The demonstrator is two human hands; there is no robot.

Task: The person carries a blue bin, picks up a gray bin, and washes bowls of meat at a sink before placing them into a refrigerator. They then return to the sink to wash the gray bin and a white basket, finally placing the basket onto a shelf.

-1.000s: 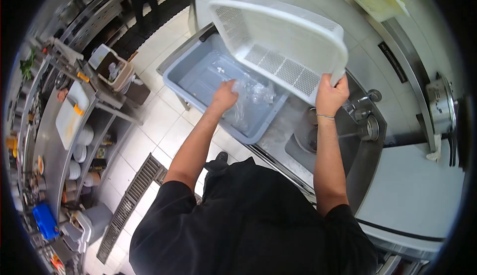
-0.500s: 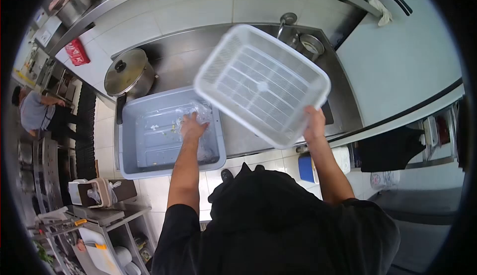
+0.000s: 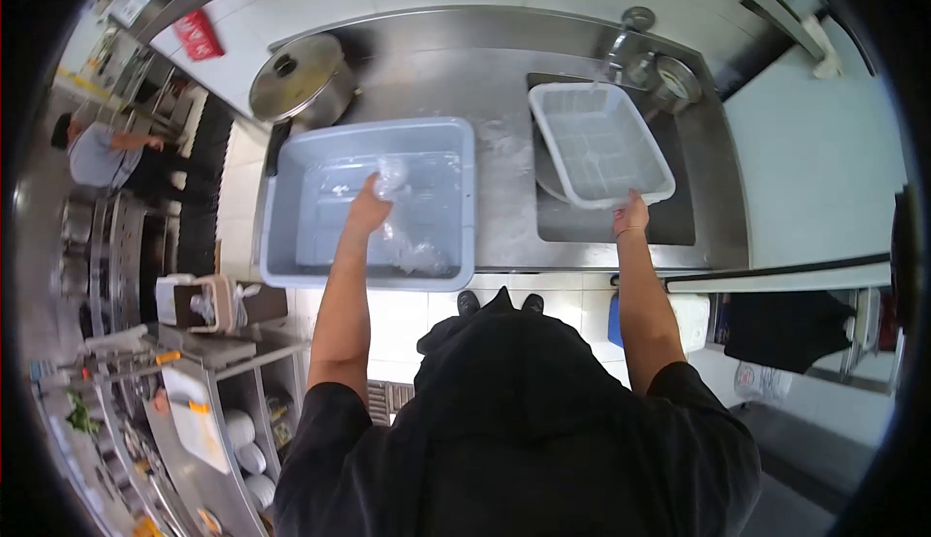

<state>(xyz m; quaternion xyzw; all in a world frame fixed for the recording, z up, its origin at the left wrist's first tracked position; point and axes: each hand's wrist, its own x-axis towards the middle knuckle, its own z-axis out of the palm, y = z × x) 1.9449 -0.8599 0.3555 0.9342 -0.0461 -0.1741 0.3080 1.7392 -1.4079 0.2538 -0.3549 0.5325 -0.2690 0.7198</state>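
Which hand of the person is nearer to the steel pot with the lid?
Left. The left hand is inside the grey tub, just below the steel pot. The right hand grips the white basket at the sink, far right.

The scene is bright and evenly lit from overhead, with soft glare on the steel bench point(image 3: 504, 159) between the two hands. The white basket point(image 3: 601, 144) just past the right hand point(image 3: 630, 215) is nearly washed out. Clear plastic point(image 3: 393, 180) at the left hand point(image 3: 367, 212) catches small highlights. Fisheye distortion bends straight lines, and a black ring darkens the rim. The dark clothing below both hands shows little detail.
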